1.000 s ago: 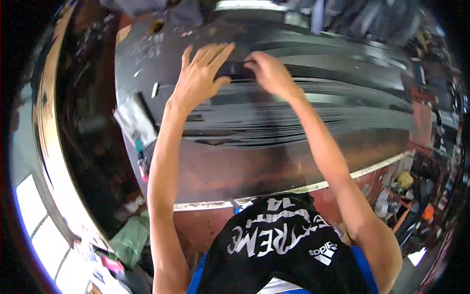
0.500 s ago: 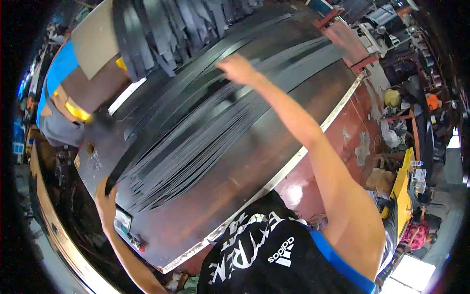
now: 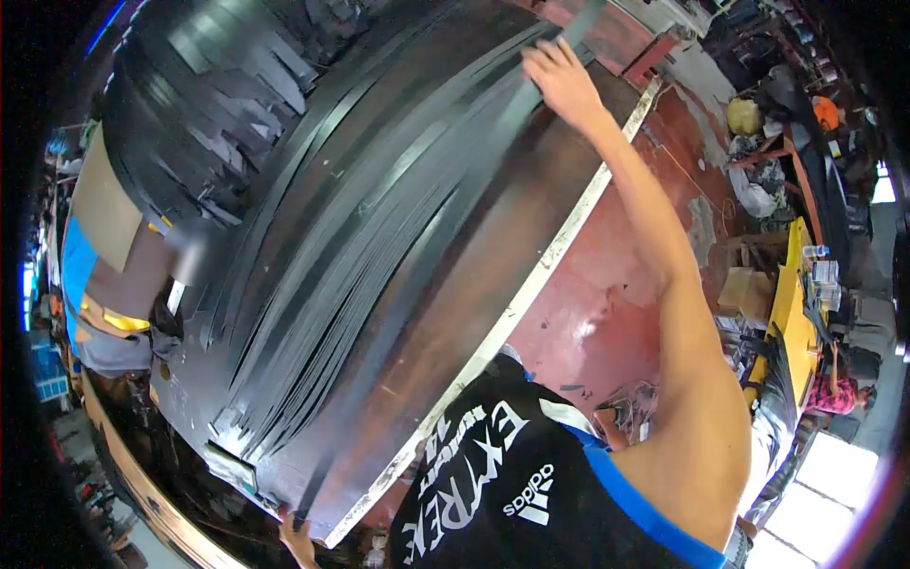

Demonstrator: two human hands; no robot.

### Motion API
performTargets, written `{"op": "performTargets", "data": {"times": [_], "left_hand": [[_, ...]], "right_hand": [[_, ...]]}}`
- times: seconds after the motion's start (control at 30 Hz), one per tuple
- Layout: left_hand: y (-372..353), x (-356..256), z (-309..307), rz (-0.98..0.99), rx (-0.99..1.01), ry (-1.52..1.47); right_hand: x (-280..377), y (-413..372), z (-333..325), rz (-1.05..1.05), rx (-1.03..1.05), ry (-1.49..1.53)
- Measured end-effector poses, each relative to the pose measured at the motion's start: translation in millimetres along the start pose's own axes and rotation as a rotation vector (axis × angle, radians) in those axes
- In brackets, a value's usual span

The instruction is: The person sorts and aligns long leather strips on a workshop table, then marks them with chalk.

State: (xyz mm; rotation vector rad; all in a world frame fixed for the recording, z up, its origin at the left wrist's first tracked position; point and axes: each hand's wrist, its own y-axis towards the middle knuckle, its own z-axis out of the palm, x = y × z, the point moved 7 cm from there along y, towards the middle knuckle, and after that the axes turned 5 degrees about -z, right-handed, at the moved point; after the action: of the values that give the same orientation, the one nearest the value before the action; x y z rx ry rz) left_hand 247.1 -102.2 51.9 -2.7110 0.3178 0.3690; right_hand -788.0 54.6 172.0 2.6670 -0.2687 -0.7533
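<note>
Right hand [image 3: 564, 81]: arm reached well out, at the far right end of the counter [image 3: 512, 247], over the strip. Fingers slightly bent and blurred; can't tell if they're pinching it or just guiding. Left hand [image 3: 298, 544]: down at the near-left corner, cut by the frame edge, looks pinched on the end of the dark strip [image 3: 381, 346] (thumb is hard to make out).

Step in hand, my read: one strip being laid out lengthwise, spanned between the two hands. Next move probably calls for holding the left end put, light tension from the right, and easing the strip down flat without a twist.

The strip: long, narrow, flat, black-grey, soft-edged from blur. Runs diagonally between the strip bundle [image 3: 322, 332] and the bare brown margin; can't tell whether its middle touches the counter or hangs just above. A paler length shows past the right hand, near the red block [image 3: 649, 59].

Further out: the bundle lies on the counter, many thin strips, some wider shiny ones among them. More dark strips [image 3: 246, 85] hang beyond the far side.
</note>
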Motion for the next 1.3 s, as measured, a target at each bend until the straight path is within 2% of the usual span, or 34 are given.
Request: {"op": "performTargets", "data": {"times": [0.07, 0.13, 0.17, 0.2, 0.27, 0.33, 0.43, 0.57, 0.6, 0.73, 0.77, 0.8, 0.83, 0.93, 0.97, 1.0, 1.07, 1.1, 1.2, 1.3], "left_hand": [[-10, 8, 29, -0.105, 0.132, -0.058], [-24, -16, 42, -0.057, 0.099, -0.005], [-27, -25, 49, -0.033, 0.097, 0.013], [-28, -29, 57, -0.038, 0.105, 0.036], [-33, -32, 62, -0.078, 0.121, 0.061], [-39, -34, 64, -0.084, 0.111, 0.069], [-39, -26, 66, -0.101, 0.126, 0.121], [-39, -41, 64, -0.064, 0.124, 0.216], [-40, -42, 65, -0.007, 0.066, 0.208], [-44, -57, 71, -0.015, 0.006, 0.231], [-46, -58, 74, 0.044, -0.028, 0.212], [-48, -72, 77, 0.026, -0.055, 0.235], [-48, -69, 87, 0.007, -0.024, 0.328], [-53, -73, 114, -0.083, -0.081, 0.296], [-50, -129, 99, -0.053, -0.028, 0.222], [-52, -141, 103, -0.045, -0.055, 0.194], [-51, -145, 119, 0.018, -0.109, 0.248], [-47, -154, 121, 0.052, -0.137, 0.267], [-43, -163, 126, 0.043, -0.169, 0.288], [-41, -170, 116, 0.021, -0.191, 0.232]], "right_hand": [[15, -57, 26, 0.011, 0.193, -0.021], [29, -124, 78, -0.001, 0.306, 0.094], [39, -151, 97, 0.04, 0.459, 0.195], [46, -177, 110, 0.031, 0.484, 0.199], [47, -198, 112, 0.02, 0.509, 0.208], [37, -200, 102, 0.127, 0.572, 0.422], [32, -199, 96, 0.049, 0.669, 0.561], [26, -204, 106, -0.033, 0.618, 0.485], [26, -205, 108, -0.046, 0.616, 0.489], [11, -216, 110, -0.038, 0.542, 0.503], [7, -216, 112, -0.032, 0.526, 0.536], [3, -218, 113, -0.05, 0.51, 0.463], [-4, -223, 113, 0.032, 0.541, 0.468], [-8, -225, 116, 0.009, 0.454, 0.523], [3, -207, 98, 0.011, 0.551, 0.547], [16, -201, 89, 0.02, 0.584, 0.566], [52, -191, 69, -0.089, 0.591, 0.601], [75, -187, 52, -0.195, 0.52, 0.655], [139, -166, 13, -0.274, 0.578, 0.79], [166, -163, 9, -0.327, 0.581, 0.837]]}}
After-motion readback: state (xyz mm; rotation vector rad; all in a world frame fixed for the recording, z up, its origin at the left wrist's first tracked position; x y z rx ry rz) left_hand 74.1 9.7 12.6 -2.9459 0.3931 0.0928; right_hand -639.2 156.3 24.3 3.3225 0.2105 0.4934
